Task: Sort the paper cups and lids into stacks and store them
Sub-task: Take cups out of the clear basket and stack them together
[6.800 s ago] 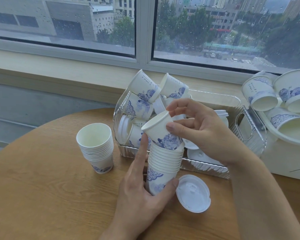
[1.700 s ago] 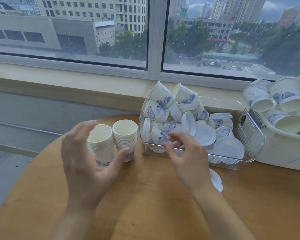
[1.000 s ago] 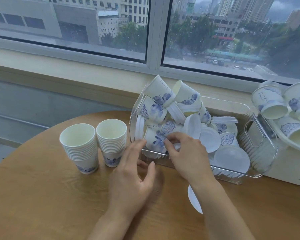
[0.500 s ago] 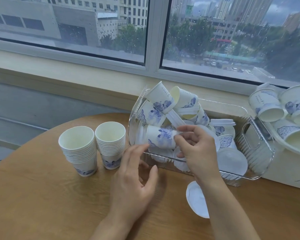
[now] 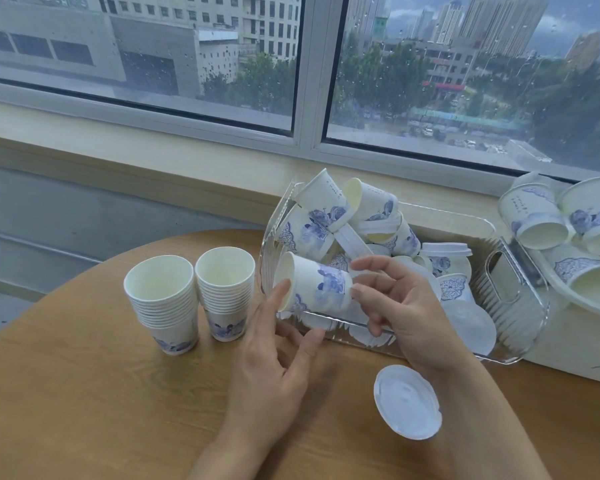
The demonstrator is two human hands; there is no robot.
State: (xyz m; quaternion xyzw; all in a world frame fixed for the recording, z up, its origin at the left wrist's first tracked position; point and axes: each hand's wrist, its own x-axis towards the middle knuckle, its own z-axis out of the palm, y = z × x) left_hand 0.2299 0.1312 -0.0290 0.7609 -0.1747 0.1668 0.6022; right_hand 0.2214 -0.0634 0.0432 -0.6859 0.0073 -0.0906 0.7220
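The right hand (image 5: pixel 400 306) pinches the base of a blue-flowered paper cup (image 5: pixel 314 284) lying sideways at frame centre, the left hand's (image 5: pixel 274 358) spread fingers touching its rim, above the clear bin's (image 5: pixel 513 327) near wall, two cup stacks (image 5: pixel 191 292) standing left.

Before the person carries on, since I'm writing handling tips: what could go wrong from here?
The cup lies sideways, held by the right hand at its base with the left hand only touching its rim; that light grip could slip. Leaning cups piled in the clear bin could tumble. The two stacks could be knocked over.
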